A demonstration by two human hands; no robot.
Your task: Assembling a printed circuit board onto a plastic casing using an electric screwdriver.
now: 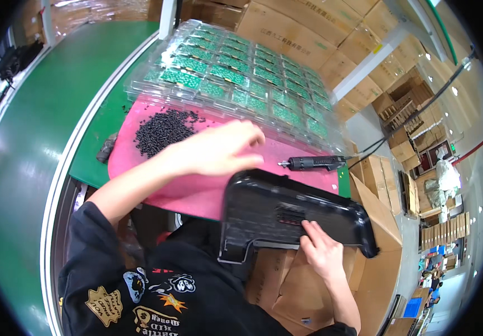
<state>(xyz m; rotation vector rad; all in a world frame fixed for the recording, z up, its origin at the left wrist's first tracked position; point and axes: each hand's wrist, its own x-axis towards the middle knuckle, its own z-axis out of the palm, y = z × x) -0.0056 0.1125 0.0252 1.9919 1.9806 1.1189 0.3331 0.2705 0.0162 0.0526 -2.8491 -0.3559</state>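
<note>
A long black plastic housing [314, 210], shaped like a shallow shell with a small slotted grille, sits tilted over the near edge of the pink mat [191, 193]. My right hand [322, 249] grips its near edge, fingers lying on the surface beside the grille. Above the mat, my left hand [222, 150] hovers between a heap of small black screws [166, 131] and the housing. Its fingers are slightly blurred, with thumb and fingertips apart and nothing visible between them. A black electric screwdriver [314, 163] lies on the mat beyond the housing.
Clear plastic trays [135, 84] of green circuit boards [230, 73] are stacked behind the mat. An open cardboard box [381, 241] stands at the near right. A green conveyor belt [34, 145] runs along the left. The screwdriver's cable [398, 126] rises to the upper right.
</note>
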